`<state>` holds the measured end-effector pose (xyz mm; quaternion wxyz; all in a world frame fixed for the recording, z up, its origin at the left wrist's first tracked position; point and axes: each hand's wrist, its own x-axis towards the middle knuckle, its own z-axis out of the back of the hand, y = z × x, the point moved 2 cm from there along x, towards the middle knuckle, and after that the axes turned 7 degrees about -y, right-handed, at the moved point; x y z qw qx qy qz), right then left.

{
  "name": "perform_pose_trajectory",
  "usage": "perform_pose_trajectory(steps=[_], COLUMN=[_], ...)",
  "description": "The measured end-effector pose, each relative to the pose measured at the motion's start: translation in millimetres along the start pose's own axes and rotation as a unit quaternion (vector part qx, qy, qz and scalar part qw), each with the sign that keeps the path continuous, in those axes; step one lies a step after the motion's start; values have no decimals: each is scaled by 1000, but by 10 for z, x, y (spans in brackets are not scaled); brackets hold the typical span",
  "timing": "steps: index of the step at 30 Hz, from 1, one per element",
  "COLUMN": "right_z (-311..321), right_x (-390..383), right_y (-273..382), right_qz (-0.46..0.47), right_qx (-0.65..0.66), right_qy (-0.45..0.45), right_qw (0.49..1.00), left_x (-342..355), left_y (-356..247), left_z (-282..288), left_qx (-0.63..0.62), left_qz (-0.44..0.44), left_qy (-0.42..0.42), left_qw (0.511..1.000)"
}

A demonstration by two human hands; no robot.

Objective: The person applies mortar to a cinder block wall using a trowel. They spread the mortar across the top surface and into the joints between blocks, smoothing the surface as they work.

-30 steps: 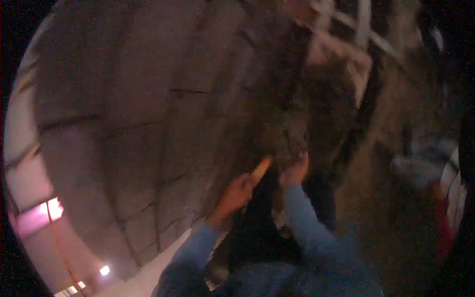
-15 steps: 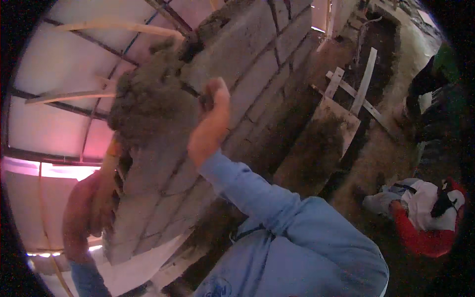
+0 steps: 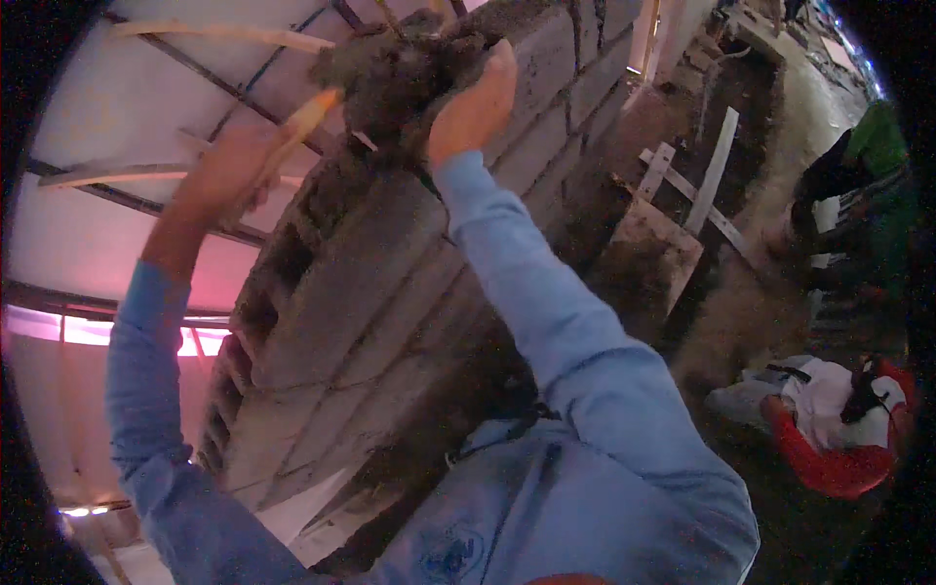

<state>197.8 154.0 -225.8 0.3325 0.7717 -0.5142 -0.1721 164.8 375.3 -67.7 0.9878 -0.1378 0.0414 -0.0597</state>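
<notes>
My left hand [image 3: 232, 175] is closed around the yellow-orange handle [image 3: 314, 112] of a trowel, at the upper left. The trowel's blade is hidden against a dark, wet lump of mortar [image 3: 390, 83] at the top of the wall. On the mortar's right side rests my right hand [image 3: 478, 105], its fingers stretched upward and slightly curved, with no tool in it. Below the mortar, the hollow grey concrete block [image 3: 366, 229] shows its open cells on the left end. The block wall [image 3: 419, 302] runs up to the right.
Wooden strips [image 3: 717, 171] and a mortar-stained board [image 3: 658, 244] lie to the right of the wall. A person in red and white [image 3: 829, 419] is low at the right, with another in green [image 3: 873, 146] above. Roof bars [image 3: 195, 78] cross behind my left hand.
Both hands have moved up and to the right in view, the left with the trowel. The mortar now appears higher, and the block's hollow end has come into sight.
</notes>
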Motion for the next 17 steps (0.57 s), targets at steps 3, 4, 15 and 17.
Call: perform_pose_trajectory(steps=[3, 4, 15, 17], right_z=[-139, -167, -292, -234], right_x=[6, 34, -248, -273], right_y=[-276, -363, -748, -685], right_qz=[33, 35, 50, 44], right_qx=[-49, -58, -42, -74], right_qy=[14, 15, 18, 19], right_qw=[998, 998, 998, 996], left_x=[230, 327, 462, 538], left_y=[-105, -143, 419, 590], left_z=[86, 77, 204, 223], left_qx=[83, 101, 195, 193], left_qz=[-33, -52, -186, -169], left_qy=[-10, -8, -103, -87], left_qw=[996, 993, 957, 963])
